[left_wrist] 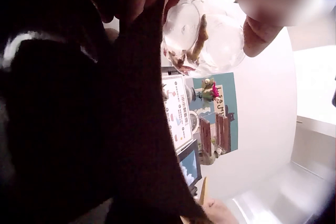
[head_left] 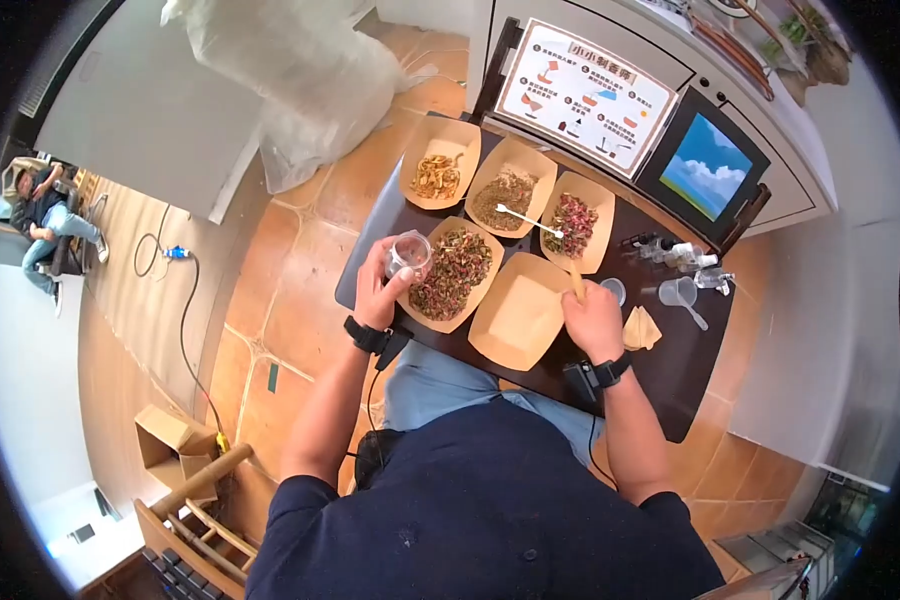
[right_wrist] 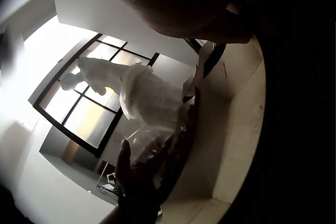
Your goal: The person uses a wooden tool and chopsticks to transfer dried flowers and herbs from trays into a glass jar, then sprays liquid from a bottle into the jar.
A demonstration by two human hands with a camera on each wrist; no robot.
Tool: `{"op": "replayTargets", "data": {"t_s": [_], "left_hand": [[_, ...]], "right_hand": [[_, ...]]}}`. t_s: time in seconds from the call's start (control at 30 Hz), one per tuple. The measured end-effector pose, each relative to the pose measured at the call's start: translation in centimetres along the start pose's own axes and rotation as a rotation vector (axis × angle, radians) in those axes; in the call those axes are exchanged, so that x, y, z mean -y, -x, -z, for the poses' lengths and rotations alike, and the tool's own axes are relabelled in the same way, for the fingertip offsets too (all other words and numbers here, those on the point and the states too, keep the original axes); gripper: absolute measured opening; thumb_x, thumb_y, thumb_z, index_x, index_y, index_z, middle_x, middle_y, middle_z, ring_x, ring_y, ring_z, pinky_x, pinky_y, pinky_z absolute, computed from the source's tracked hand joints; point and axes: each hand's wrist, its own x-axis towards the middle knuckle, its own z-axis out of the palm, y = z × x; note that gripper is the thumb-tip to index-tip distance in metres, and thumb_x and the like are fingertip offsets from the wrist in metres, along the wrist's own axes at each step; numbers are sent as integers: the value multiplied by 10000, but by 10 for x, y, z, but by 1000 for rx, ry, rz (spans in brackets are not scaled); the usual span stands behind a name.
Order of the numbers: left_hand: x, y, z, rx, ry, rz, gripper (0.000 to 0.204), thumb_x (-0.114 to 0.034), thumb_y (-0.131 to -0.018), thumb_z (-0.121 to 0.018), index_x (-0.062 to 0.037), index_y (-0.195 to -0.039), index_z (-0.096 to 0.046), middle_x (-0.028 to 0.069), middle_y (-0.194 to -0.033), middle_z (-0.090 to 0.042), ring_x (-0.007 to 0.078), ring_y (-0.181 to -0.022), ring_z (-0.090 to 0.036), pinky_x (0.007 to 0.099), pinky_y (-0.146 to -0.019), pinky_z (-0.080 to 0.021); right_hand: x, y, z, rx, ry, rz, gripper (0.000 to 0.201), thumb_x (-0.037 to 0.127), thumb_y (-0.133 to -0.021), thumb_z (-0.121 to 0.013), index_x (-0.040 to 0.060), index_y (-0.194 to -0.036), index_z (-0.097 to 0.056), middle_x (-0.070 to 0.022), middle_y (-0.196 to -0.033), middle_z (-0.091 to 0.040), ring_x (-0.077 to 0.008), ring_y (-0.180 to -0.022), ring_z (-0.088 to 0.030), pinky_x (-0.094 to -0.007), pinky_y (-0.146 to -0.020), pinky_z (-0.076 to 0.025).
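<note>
My left hand (head_left: 378,290) grips a small clear jar (head_left: 408,252) over the left edge of a paper tray (head_left: 429,308) filled with a dried petal and herb mix (head_left: 452,275). In the left wrist view a few brown and pinkish dried pieces (left_wrist: 198,40) show inside the clear jar. My right hand (head_left: 593,318) is at the right side of a bare paper tray (head_left: 517,312). Its fingers pinch a narrow tan stick (head_left: 576,280) that points away from me; the hand hides its lower end.
Behind stand three paper trays, holding yellowish dried pieces (head_left: 437,177), brown crumbs (head_left: 505,195) and rosebuds (head_left: 574,222). A white spoon (head_left: 528,220) spans two of them. To the right are small bottles (head_left: 675,252), a measuring cup (head_left: 678,292) and folded tan paper (head_left: 642,328). An instruction board (head_left: 585,95) stands behind.
</note>
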Motion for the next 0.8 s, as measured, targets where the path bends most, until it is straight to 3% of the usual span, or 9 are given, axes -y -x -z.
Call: {"op": "replayTargets", "data": {"t_s": [0.1, 0.27, 0.33, 0.4, 0.47, 0.63, 0.7, 0.73, 0.8], "left_hand": [[-15, 4, -11, 4, 94, 21, 660, -393, -967, -732, 41, -1435, -563, 155, -1416, -653, 211, -1233, -655, 372, -1074, -519], [-6, 19, -43, 54, 356, 75, 671, -336, -975, -721, 43, -1485, -503, 172, -1491, -574, 202, -1225, -653, 360, -1023, -543], [-7, 24, -60, 51, 360, 108, 744, -524, -951, -753, -2, -1438, -545, 192, -1634, -480, 237, -1203, -669, 382, -991, -561], [-7, 32, -76, 75, 463, 104, 704, -342, -988, -728, 22, -1531, -466, 175, -1569, -488, 212, -1211, -655, 380, -1037, -552], [-6, 38, -91, 103, 495, 116, 687, -352, -990, -737, 3, -1518, -477, 187, -1676, -386, 215, -1270, -628, 418, -1079, -556], [-15, 51, -113, 191, 425, 83, 937, -438, -933, -755, 36, -1635, -353, 164, -1580, -504, 250, -1475, -464, 398, -1244, -349], [-10, 56, -111, 206, 372, 80, 858, -449, -923, -764, 32, -1558, -443, 171, -1581, -497, 245, -1470, -471, 398, -1230, -364], [-5, 59, -105, 203, 360, 78, 858, -449, -923, -764, 32, -1558, -443, 171, -1581, -497, 245, -1470, -471, 398, -1230, -364], [1, 68, -92, 343, 220, 177, 811, -530, -921, -770, 21, -1468, -535, 197, -1557, -507, 285, -1436, -505, 411, -1216, -369]], "right_hand": [[-15, -1, 18, -161, -168, 111, 256, 200, -968, -634, -35, -952, -733, -279, -811, -708, -444, -770, -731, -503, -718, -556], [-7, -5, 65, -139, -435, -95, 279, 183, -1003, -668, -53, -854, -674, -18, -688, -652, -93, -644, -586, -328, -577, -456], [7, -14, 75, -99, -472, -97, 272, 176, -1003, -667, -54, -857, -679, -12, -694, -658, -89, -641, -586, -320, -576, -455], [25, -26, 77, -47, -520, -95, 256, 162, -1004, -660, -51, -868, -698, -13, -706, -674, -82, -637, -594, -302, -582, -464], [50, -41, 71, -27, -542, -43, 257, 170, -1003, -658, -45, -872, -708, -21, -711, -683, -85, -635, -607, -297, -587, -470], [118, -75, 53, 110, -448, 79, 280, 188, -983, -641, -44, -859, -736, -28, -680, -685, -117, -605, -642, -313, -566, -490], [127, -98, 23, 216, -488, 183, 301, 209, -964, -638, -48, -857, -752, -80, -667, -706, -187, -610, -691, -363, -570, -521], [147, -97, 24, 231, -175, 146, 325, 253, -936, -642, -41, -885, -770, -166, -706, -735, -280, -668, -750, -422, -638, -570], [137, -123, -23, 309, -140, 258, 342, 282, -893, -646, -21, -939, -797, -278, -852, -760, -448, -866, -766, -501, -796, -605]]}}
